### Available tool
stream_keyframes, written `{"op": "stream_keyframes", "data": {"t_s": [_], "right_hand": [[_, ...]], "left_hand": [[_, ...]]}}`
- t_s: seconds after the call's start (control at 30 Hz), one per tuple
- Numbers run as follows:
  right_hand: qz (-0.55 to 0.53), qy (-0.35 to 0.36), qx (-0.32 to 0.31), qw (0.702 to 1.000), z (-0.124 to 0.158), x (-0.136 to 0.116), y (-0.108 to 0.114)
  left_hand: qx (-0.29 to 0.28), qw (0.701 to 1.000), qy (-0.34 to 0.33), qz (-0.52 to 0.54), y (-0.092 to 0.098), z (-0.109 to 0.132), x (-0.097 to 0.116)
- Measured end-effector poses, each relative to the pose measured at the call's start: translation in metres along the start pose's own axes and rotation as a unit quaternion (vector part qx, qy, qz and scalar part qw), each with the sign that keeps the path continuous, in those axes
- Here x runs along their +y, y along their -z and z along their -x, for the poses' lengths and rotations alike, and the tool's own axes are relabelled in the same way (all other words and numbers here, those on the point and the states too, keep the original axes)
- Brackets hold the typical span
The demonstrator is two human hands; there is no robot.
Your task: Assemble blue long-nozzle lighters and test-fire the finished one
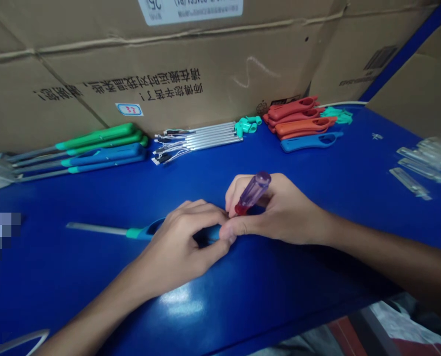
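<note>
A blue long-necked lighter (145,233) lies on the blue table, its metal tube pointing left and a teal collar where the tube meets the handle. My left hand (191,232) is closed around the handle and hides most of it. In my right hand (280,212) is a screwdriver (255,190) with a clear purple handle and a red lower end, tilted with its butt up and to the right. The fingers of both hands meet at the right end of the lighter, and the screwdriver's tip is hidden there.
Finished-looking green and blue lighters (102,141) lie at the back left. Metal tubes with wires (213,136) and teal collars (247,124) sit at the back middle. Red, orange and blue handle shells (302,121) are stacked beside them. Clear plastic parts (422,168) lie right. A cardboard box (224,74) stands behind.
</note>
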State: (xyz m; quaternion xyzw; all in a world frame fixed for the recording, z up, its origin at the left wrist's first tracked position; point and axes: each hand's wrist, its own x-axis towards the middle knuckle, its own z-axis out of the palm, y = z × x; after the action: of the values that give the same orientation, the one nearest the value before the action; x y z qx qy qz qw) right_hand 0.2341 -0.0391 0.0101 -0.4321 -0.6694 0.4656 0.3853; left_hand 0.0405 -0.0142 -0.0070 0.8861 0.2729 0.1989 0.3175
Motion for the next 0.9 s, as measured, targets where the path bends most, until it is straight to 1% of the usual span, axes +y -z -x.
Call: {"op": "stream_keyframes", "data": {"t_s": [0.13, 0.2, 0.27, 0.33, 0.4, 0.47, 0.53, 0.6, 0.67, 0.7, 0.77, 0.9], "right_hand": [[0.002, 0.009, -0.061, 0.998, 0.001, -0.004, 0.004], [-0.025, 0.003, -0.091, 0.996, 0.002, -0.005, 0.007], [-0.049, 0.003, -0.103, 0.993, 0.002, -0.006, 0.009], [-0.035, 0.026, -0.101, 0.994, 0.003, -0.006, 0.009], [0.017, 0.068, -0.093, 0.993, 0.003, -0.006, 0.009], [0.067, 0.107, -0.086, 0.988, 0.004, -0.006, 0.009], [0.096, 0.131, -0.086, 0.983, 0.004, -0.006, 0.008], [0.106, 0.147, -0.084, 0.98, 0.004, -0.005, 0.008], [0.113, 0.154, -0.078, 0.978, 0.004, -0.004, 0.009], [0.117, 0.153, -0.075, 0.978, 0.004, -0.003, 0.009], [0.121, 0.146, -0.069, 0.979, 0.003, -0.002, 0.009], [0.099, 0.136, -0.057, 0.984, 0.003, 0.001, 0.007]], "left_hand": [[0.013, 1.0, -0.009, -0.002, -0.002, 0.001, -0.001], [0.016, 1.0, -0.014, -0.002, -0.004, 0.002, -0.003], [0.017, 1.0, -0.017, -0.013, -0.005, 0.004, -0.004], [0.026, 0.998, -0.027, -0.048, -0.006, 0.004, -0.003], [0.042, 0.994, -0.044, -0.091, -0.005, 0.004, 0.001], [0.063, 0.99, -0.043, -0.116, -0.004, 0.003, 0.008], [0.084, 0.991, -0.014, -0.106, -0.005, 0.002, 0.013], [0.11, 0.991, 0.028, -0.065, -0.01, 0.002, 0.017], [0.141, 0.987, 0.069, -0.023, -0.018, 0.004, 0.018], [0.152, 0.986, 0.074, -0.012, -0.022, 0.004, 0.017], [0.163, 0.985, 0.061, -0.007, -0.029, 0.005, 0.016], [0.151, 0.988, 0.034, -0.017, -0.031, 0.004, 0.015]]}}
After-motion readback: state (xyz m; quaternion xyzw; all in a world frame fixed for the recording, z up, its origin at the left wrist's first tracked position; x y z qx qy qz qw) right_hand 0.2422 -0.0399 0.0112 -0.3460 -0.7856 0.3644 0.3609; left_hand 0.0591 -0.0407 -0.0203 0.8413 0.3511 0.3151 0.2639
